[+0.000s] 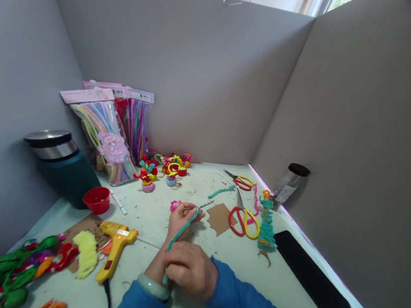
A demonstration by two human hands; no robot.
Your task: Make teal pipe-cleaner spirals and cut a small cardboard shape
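Note:
A teal pipe cleaner [182,230] runs between my two hands. My left hand [181,222] pinches its far end, beside a thin grey rod [207,204] that sticks out past the fingertips. My right hand [192,268] lies across my left wrist, its fingers closed on the near part of the strand, and a short tail hangs below them. Just behind my left hand sits a small pink fuzzy piece [175,205]. To its right are a jagged piece of brown cardboard [218,219] and red-and-yellow scissors [243,223].
A yellow glue gun [117,245] lies left of my wrists. Further left are a red cup [97,201], a teal tumbler [67,174] and green fuzzy pieces [9,275]. Bagged pipe cleaners [105,135] stand behind. A teal coiled piece [267,221] and a black strip [310,273] lie right.

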